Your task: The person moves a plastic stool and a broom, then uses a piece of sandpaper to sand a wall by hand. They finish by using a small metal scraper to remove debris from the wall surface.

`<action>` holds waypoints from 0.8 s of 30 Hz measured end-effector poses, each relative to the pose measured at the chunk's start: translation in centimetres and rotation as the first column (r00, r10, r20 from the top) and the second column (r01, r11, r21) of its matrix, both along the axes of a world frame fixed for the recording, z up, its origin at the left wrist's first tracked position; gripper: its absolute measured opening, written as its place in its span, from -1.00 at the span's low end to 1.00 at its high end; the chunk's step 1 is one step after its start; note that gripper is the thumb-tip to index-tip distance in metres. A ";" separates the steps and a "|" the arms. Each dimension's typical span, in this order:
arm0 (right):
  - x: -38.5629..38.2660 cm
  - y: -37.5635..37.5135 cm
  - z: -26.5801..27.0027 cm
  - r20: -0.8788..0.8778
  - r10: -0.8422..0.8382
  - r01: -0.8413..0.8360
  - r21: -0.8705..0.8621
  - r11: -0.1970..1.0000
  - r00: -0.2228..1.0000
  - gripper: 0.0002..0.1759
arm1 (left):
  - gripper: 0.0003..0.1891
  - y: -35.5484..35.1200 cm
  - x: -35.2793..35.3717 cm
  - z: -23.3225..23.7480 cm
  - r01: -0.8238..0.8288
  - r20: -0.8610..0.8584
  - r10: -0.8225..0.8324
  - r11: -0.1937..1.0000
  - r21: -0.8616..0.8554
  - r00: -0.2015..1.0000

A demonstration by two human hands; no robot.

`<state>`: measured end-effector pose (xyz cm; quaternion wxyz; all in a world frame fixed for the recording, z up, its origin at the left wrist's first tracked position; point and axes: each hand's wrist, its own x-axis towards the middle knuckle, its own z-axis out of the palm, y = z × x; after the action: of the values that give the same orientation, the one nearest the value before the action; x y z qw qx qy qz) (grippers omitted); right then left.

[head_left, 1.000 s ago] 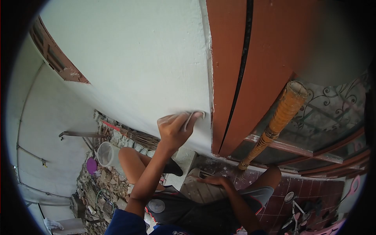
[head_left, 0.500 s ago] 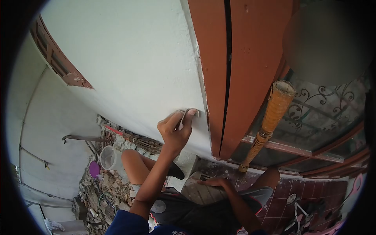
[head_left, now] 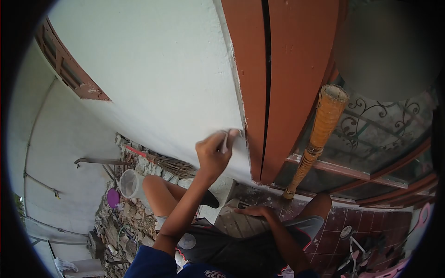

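My left hand is closed in a pinch around a small folded piece of sandpaper, held against the white wall close to its edge with the reddish-brown door frame. The hand is slightly blurred, and the fingers partly cover the sandpaper. Lower down, my right hand lies with its fingers stretched out on a worn beige slatted surface between my legs.
A broom and a pale bucket stand by rubble at left. An orange-wrapped pole leans at the glazed door on the right. A pink-framed object sits on the red tiles.
My left hand has slid a little to the right along the wall with the sandpaper, nearer the door frame. My right hand stays resting in the same place.
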<state>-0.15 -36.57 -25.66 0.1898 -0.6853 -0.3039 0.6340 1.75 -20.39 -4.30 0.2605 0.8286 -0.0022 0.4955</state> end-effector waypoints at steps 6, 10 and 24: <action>-0.2 0.1 -2.5 0.028 0.010 -0.010 -0.007 1.000 1.000 0.18 | -0.79 2.0 -1.8 -8.8 0.127 -0.446 -0.069 0.987 0.102 0.892; -0.3 0.0 -4.5 0.028 0.014 -0.014 0.015 1.000 1.000 0.16 | -0.83 3.4 -3.0 -10.8 0.299 -0.603 -0.231 0.954 0.013 0.763; 0.1 -0.4 -3.4 0.065 -0.116 0.111 0.071 0.991 0.991 -0.02 | -0.85 4.9 -5.0 -16.9 0.347 -0.828 -0.312 0.925 -0.153 0.466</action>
<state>-0.06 -36.98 -29.06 0.2378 -0.7163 -0.2917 0.5876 -3.22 -15.46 -21.21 0.3042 0.9512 -0.0456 -0.0233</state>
